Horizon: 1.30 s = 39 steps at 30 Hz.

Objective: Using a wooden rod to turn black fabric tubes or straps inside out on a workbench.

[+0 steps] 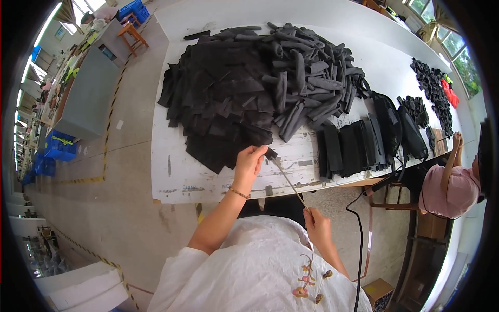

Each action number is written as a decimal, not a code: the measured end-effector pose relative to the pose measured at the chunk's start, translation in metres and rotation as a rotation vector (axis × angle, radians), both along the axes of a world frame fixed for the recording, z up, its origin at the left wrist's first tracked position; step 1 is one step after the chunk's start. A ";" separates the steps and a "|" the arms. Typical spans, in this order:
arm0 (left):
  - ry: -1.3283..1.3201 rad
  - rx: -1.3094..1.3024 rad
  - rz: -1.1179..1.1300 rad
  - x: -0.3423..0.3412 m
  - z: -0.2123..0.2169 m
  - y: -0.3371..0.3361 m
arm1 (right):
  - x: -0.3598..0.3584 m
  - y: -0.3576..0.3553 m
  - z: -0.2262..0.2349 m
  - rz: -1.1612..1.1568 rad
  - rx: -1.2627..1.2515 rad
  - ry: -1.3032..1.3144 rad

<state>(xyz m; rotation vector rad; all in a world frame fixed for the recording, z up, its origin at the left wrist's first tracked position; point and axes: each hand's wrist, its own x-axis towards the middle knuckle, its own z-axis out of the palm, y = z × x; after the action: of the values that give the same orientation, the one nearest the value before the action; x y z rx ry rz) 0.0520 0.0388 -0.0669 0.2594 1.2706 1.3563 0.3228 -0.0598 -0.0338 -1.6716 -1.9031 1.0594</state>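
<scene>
Bright, even daylight fills the room, coming from windows (457, 57) at the upper right and upper left. Shadows are soft. The white table (208, 177) glares mildly along its far edge. Fisheye bending and a dark rim mark the edges; focus is sharp centrally.

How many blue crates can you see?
3, maybe more hidden. One blue crate sits at the top by a wooden stool. Two more blue crates stand on the floor at the left.
</scene>
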 end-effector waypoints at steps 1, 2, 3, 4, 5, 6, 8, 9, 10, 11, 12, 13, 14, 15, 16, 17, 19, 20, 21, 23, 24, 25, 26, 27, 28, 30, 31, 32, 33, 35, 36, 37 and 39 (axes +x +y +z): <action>0.001 -0.018 -0.015 0.000 0.001 0.000 | -0.001 0.001 0.001 0.001 -0.023 -0.027; 0.001 -0.015 -0.016 0.002 0.003 0.000 | -0.002 0.002 0.001 0.002 -0.045 -0.053; 0.018 -0.018 -0.045 0.004 0.004 -0.001 | -0.004 0.003 -0.001 0.001 -0.042 -0.054; 0.036 -0.021 -0.074 0.007 0.006 -0.003 | -0.006 0.005 -0.005 0.010 -0.057 -0.045; 0.037 -0.018 -0.074 0.011 0.008 -0.008 | -0.008 0.007 -0.007 0.018 -0.072 -0.035; 0.046 -0.017 -0.169 0.018 0.011 -0.016 | -0.016 0.012 -0.005 0.016 -0.070 -0.037; 0.056 -0.015 -0.262 0.028 0.009 -0.037 | -0.039 0.025 0.001 -0.033 -0.169 0.180; 0.103 -0.002 -0.411 0.033 0.006 -0.050 | -0.043 0.029 -0.002 -0.029 -0.168 0.179; 0.155 0.012 -0.561 0.035 0.001 -0.060 | -0.048 0.035 -0.013 0.041 -0.204 0.328; 0.324 0.075 -0.527 0.032 -0.006 -0.068 | -0.054 0.041 -0.017 0.117 -0.241 0.476; 0.279 0.189 -0.393 0.026 -0.017 -0.068 | -0.058 0.047 -0.015 0.125 -0.239 0.479; 0.003 0.234 -0.261 0.021 -0.013 -0.065 | -0.062 0.048 -0.010 0.160 -0.415 0.535; -0.271 0.278 -0.121 0.016 0.000 -0.060 | -0.065 0.048 -0.003 0.198 -0.593 0.585; -0.317 0.334 -0.127 0.016 0.014 -0.056 | -0.072 0.046 0.002 0.222 -0.615 0.626; -0.312 0.345 -0.108 0.016 0.012 -0.056 | -0.079 0.044 0.001 0.244 -0.614 0.620; -0.426 0.332 -0.076 0.016 0.005 -0.056 | -0.085 0.040 -0.005 0.221 -0.509 0.604; -0.521 0.290 0.024 0.021 0.005 -0.054 | -0.093 0.034 -0.018 0.194 -0.301 0.556; -0.524 0.303 0.031 0.021 0.006 -0.053 | -0.096 0.031 -0.009 0.178 -0.289 0.498; -0.474 0.281 0.052 0.019 0.007 -0.053 | -0.096 0.028 -0.012 0.173 -0.294 0.506; -0.410 0.260 0.096 0.015 0.011 -0.052 | -0.098 0.021 -0.010 0.160 -0.316 0.507; -0.413 0.264 0.100 0.013 0.013 -0.050 | -0.096 0.021 -0.011 0.164 -0.314 0.503; -0.391 0.245 0.121 0.011 0.016 -0.049 | -0.094 0.017 -0.012 0.160 -0.341 0.476; -0.368 0.224 0.143 0.009 0.018 -0.047 | -0.092 0.015 -0.013 0.155 -0.368 0.450; -0.364 0.220 0.174 0.008 0.021 -0.044 | -0.091 0.013 -0.014 0.157 -0.373 0.445; -0.367 0.217 0.178 0.004 0.021 -0.040 | -0.091 0.013 -0.016 0.167 -0.399 0.425; -0.359 0.231 0.247 -0.005 0.020 -0.033 | -0.088 0.009 -0.015 0.178 -0.431 0.400; -0.350 0.224 0.265 -0.009 0.023 -0.031 | -0.087 0.007 -0.012 0.189 -0.429 0.377; -0.353 0.220 0.271 -0.013 0.022 -0.029 | -0.086 0.005 -0.009 0.199 -0.428 0.354; -0.358 0.227 0.269 -0.016 0.021 -0.027 | -0.084 0.005 -0.006 0.202 -0.435 0.349; -0.330 0.188 0.292 -0.017 0.034 -0.022 | -0.076 0.006 0.002 0.232 -0.393 0.262; -0.336 0.179 0.297 -0.024 0.032 -0.020 | -0.070 0.005 0.006 0.232 -0.403 0.255; -0.348 0.229 0.247 -0.035 0.029 -0.022 | -0.062 0.003 0.010 0.259 -0.430 0.193; -0.327 0.256 0.331 -0.061 0.028 -0.019 | -0.040 -0.008 0.015 0.328 -0.434 0.103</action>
<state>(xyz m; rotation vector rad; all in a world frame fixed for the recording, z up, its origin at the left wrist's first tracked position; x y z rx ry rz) -0.0091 0.0202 -0.0389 -0.0026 0.8900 1.7671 0.2826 -0.0675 -0.0191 -1.4973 -2.0270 1.7569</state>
